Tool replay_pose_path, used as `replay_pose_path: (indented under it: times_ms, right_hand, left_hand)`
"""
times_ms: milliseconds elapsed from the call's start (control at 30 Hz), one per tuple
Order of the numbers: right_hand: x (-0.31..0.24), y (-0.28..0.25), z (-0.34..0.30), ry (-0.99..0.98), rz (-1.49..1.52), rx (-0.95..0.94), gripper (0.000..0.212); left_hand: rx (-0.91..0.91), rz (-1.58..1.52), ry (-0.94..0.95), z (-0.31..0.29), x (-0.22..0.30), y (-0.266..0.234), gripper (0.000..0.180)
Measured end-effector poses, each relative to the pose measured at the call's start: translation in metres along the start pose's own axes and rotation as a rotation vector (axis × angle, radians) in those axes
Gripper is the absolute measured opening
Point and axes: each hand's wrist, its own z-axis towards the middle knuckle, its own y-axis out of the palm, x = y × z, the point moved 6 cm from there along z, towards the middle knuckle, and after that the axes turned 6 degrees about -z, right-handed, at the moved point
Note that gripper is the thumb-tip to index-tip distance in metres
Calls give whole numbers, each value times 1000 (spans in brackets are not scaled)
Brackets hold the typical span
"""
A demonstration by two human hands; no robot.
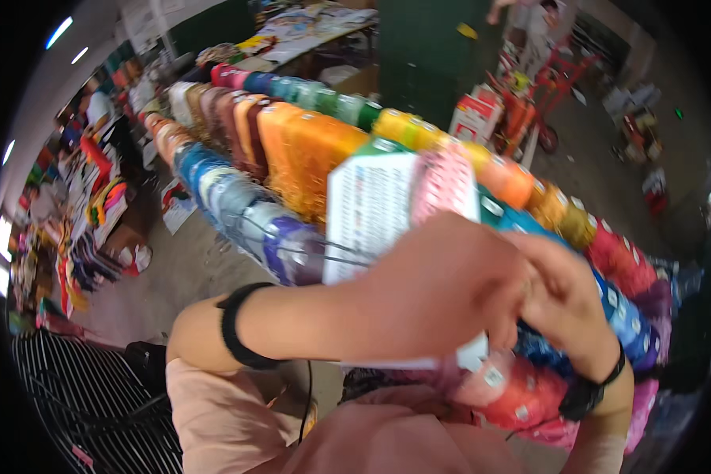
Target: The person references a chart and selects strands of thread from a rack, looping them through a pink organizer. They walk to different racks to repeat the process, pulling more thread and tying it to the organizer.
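My two hands meet in front of me, both smeared by motion. My left hand (462, 272) reaches across from the left with its fingers curled down. My right hand (561, 292) comes up from the lower right, its bent fingers touching or close to those of the left. Whatever lies between the fingers is hidden. Just beyond them is a white card (367, 209) with rows of small print. A piece of pink openwork fabric (444, 180) lies along the card's right part. My left forearm covers the card's lower part.
Long rows of coloured fabric rolls surround the card, with orange fringed cloth (312, 146) hanging behind it. Red and pink rolls (521, 395) are close to my body. People stand by cloth-laden tables (103, 201) at the left. A red hand cart (557, 95) is at the far right.
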Motion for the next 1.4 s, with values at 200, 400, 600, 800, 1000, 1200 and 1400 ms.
replay_pose_path:
  times_ms: [200,400,600,800,1000,1200,1400]
  right_hand:
    - [10,-44,-33,123,106,41,18]
    - [17,-67,-60,85,149,4,7]
    - [26,-69,-65,91,356,-28,9]
    - [25,-67,-63,120,334,0,7]
    - [24,-66,-60,134,306,41,7]
    - [32,-62,-53,187,233,9,9]
    - [-47,-111,-62,-147,749,136,19]
  left_hand:
    - [88,-227,-347,17,-2,38,8]
    - [271,-581,-588,11,-17,65,9]
    - [215,-658,-539,11,-21,75,10]
    - [214,-735,-504,13,-29,68,11]
    - [182,-770,-488,15,-41,64,10]
    - [196,-777,-522,9,-54,58,10]
    - [212,-494,-587,-24,-87,31,14]
